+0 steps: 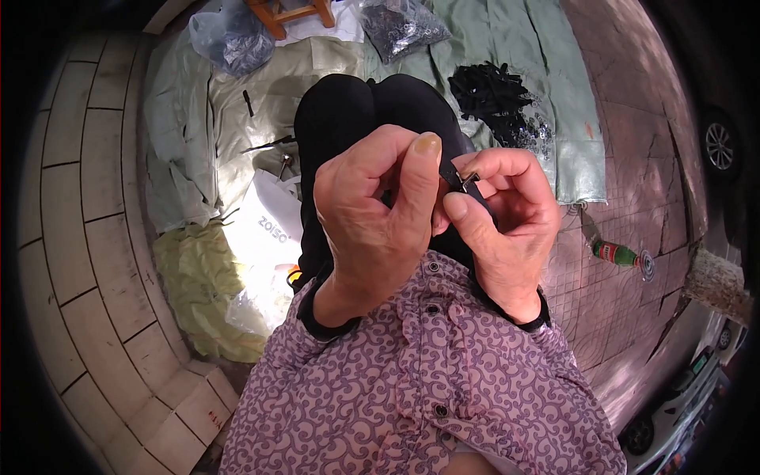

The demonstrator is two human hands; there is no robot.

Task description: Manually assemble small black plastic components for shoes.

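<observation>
Above my lap, both hands meet at a short black strap [447,170] with a small dark metal buckle [469,181]. My left hand [368,218] pinches one end of the strap between thumb and curled fingers. The thumb and forefinger of my right hand [516,226] grip the strap right at the buckle. Part of the strap runs down behind the right thumb, where it is hidden. Beyond my right knee lies a heap of black straps [489,91], with loose small buckles or rings [537,133] spread beside it.
Green and pale sheets [507,32] cover the ground. A wooden stool [277,17], a clear bag [231,39] and a bag of dark parts [400,30] stand at the far side. A white bag [265,218] lies left, a green bottle [619,254] right. A block wall [83,237] borders the left.
</observation>
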